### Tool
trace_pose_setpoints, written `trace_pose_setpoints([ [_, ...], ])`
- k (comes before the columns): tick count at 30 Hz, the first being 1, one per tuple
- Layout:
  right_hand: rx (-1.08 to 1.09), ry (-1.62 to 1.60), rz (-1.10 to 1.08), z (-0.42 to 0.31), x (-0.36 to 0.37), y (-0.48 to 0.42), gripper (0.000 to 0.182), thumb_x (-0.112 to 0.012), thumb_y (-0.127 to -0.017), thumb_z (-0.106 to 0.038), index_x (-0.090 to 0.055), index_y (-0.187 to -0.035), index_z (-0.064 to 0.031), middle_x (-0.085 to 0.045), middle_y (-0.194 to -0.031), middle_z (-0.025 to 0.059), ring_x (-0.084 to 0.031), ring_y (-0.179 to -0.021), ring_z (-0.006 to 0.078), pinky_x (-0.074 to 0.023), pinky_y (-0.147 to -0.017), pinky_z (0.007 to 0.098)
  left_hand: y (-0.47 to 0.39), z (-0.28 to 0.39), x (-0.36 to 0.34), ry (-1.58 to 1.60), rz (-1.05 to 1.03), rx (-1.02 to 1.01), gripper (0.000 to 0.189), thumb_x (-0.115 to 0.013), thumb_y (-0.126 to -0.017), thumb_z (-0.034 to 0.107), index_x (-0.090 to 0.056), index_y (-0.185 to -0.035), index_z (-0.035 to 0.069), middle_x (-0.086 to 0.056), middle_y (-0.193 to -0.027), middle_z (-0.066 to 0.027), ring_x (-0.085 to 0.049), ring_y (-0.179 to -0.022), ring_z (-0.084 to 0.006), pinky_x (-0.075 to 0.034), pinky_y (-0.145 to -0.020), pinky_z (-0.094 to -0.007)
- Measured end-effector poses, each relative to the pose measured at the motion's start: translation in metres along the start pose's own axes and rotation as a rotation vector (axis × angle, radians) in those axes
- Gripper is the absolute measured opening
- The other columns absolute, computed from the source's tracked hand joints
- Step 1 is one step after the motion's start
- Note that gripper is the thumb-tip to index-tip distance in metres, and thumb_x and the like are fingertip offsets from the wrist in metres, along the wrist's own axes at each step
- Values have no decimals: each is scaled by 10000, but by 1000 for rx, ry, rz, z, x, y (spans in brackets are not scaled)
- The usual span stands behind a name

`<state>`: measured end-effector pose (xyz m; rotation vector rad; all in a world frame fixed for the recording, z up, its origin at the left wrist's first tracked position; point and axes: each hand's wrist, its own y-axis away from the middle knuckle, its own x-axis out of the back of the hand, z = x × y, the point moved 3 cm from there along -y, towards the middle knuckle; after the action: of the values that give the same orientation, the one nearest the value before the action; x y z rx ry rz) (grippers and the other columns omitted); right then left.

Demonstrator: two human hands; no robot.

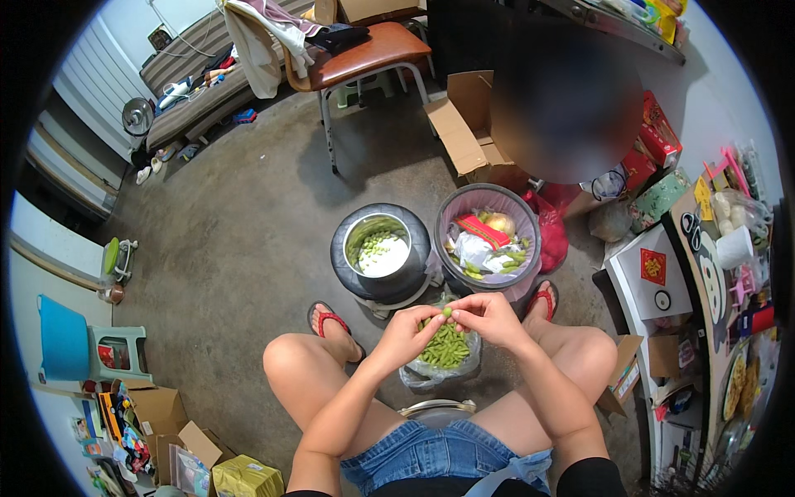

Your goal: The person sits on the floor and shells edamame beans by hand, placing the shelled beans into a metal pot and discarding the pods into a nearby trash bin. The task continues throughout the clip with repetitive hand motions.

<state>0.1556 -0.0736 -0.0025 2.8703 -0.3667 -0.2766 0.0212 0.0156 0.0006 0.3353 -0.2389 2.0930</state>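
My left hand [415, 330] and my right hand [487, 318] meet at the fingertips, both pinching one green soybean pod [447, 312]. Right beneath them a clear plastic bag [423, 376] lies spread, holding a heap of green pods [448, 349]. Ahead and to the left, a steel pot [377, 273] with shelled green beans [376, 243] along its far side rests on a round black padded stool [348, 264]. Beside it, on the right, stands a lined trash bin [441, 217] containing empty pods, crumpled white plastic and a red wrapper.
An open cardboard box [459, 146] and a red plastic bag [549, 239] are beyond the bin. A chair [366, 53] stands farther off. Shelves [633, 304] line the right side; a blue tub [65, 338] on a plastic stool and several boxes [161, 410] are at left.
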Motion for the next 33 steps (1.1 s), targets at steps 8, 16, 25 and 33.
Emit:
trace_pose_setpoints([
  [8,-85,-228,-71,-1,-3,4,94,-588,-756,-9,-612,-835,34,-615,-724,76,-566,-612,89,-473,-585,207,3,14,4,9,-90,-79,186,-512,-841,151,-583,-868,-19,-566,-715,-98,-528,-640,-163,-412,-594,-266],
  [16,-34,-231,-60,8,-6,-4,81,-590,-761,-38,-610,-798,32,-610,-716,65,-554,-606,82,-461,-579,201,9,11,2,166,-63,47,190,-507,-847,163,-583,-861,-10,-543,-684,-75,-507,-624,-145,-398,-576,-270],
  [25,-45,-209,-77,-5,-6,-4,136,-608,-772,-50,-615,-874,39,-619,-761,77,-565,-630,90,-470,-594,201,4,22,11,-37,14,-76,164,-526,-830,133,-585,-874,-14,-557,-699,-112,-534,-621,-204,-408,-568,-293],
  [33,-13,-130,3,-6,-10,-1,82,-580,-760,-12,-611,-815,41,-618,-738,56,-565,-624,72,-465,-579,198,8,17,5,-150,59,-128,165,-511,-836,134,-580,-881,-10,-552,-697,-123,-547,-634,-231,-423,-589,-306],
])
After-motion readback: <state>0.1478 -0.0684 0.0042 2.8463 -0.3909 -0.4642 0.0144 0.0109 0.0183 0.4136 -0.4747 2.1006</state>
